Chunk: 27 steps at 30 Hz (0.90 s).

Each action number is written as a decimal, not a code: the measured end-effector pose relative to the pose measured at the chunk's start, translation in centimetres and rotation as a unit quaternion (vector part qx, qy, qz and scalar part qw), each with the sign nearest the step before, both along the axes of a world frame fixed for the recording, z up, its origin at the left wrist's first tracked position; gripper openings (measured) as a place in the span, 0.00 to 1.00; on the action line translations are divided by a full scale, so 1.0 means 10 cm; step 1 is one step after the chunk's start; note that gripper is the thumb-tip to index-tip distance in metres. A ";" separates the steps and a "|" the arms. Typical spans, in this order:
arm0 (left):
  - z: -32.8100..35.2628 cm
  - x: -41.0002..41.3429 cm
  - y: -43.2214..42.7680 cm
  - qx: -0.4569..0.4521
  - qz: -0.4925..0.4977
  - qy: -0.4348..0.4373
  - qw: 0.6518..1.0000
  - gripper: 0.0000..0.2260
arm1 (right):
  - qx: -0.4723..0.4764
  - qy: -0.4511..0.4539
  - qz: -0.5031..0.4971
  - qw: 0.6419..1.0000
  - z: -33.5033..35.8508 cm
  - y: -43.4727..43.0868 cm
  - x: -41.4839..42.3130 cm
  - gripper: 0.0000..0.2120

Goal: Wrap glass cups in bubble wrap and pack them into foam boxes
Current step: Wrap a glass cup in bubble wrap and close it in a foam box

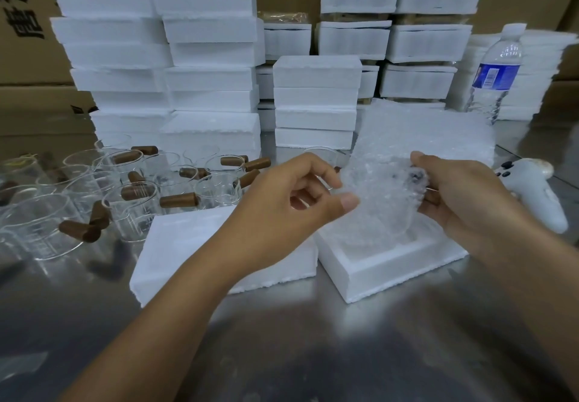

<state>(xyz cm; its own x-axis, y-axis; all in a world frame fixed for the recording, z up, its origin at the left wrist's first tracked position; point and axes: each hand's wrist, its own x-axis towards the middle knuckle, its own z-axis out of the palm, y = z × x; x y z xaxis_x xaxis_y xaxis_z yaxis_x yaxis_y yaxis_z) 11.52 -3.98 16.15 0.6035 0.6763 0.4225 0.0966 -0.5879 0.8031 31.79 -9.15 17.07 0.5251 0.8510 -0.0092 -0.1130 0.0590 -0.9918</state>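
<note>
Wrapping step, I judge. Left hand (291,204) pinches wrap (374,176), right hand (460,196) grips cup (390,213); next, seat it in box (391,271).

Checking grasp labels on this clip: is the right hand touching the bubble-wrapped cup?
Touching. The head view shows the right hand with its fingers curled round the bubble-wrapped cup, holding it above the open foam box.
</note>
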 end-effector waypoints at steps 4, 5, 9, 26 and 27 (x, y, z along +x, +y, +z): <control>-0.02 -0.03 0.00 0.047 -0.009 0.079 0.996 0.16 | -0.028 -0.021 0.016 0.999 -0.01 0.00 0.02 0.09; -0.03 -0.03 0.01 0.057 -0.011 0.088 0.994 0.15 | -0.039 -0.036 0.024 0.998 -0.01 0.00 0.01 0.09; -0.08 -0.02 0.04 0.089 0.003 0.118 0.989 0.13 | -0.095 -0.209 0.015 0.973 -0.05 0.01 0.02 0.07; -0.06 -0.10 0.12 0.063 0.152 0.145 0.976 0.06 | -0.096 -0.452 -0.150 0.874 -0.14 0.00 0.24 0.07; -0.09 -0.08 0.10 0.073 0.162 0.183 0.967 0.05 | -0.119 -0.456 -0.150 0.869 -0.15 0.00 0.26 0.07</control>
<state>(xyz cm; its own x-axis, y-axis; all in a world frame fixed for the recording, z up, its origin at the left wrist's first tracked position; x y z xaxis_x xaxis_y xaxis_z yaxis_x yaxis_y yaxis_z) 10.70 -2.94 15.29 0.4968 0.8048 0.3247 0.5576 -0.5828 0.5911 34.41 -9.18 15.57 0.6047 0.7050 0.3705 0.7120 -0.2700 -0.6482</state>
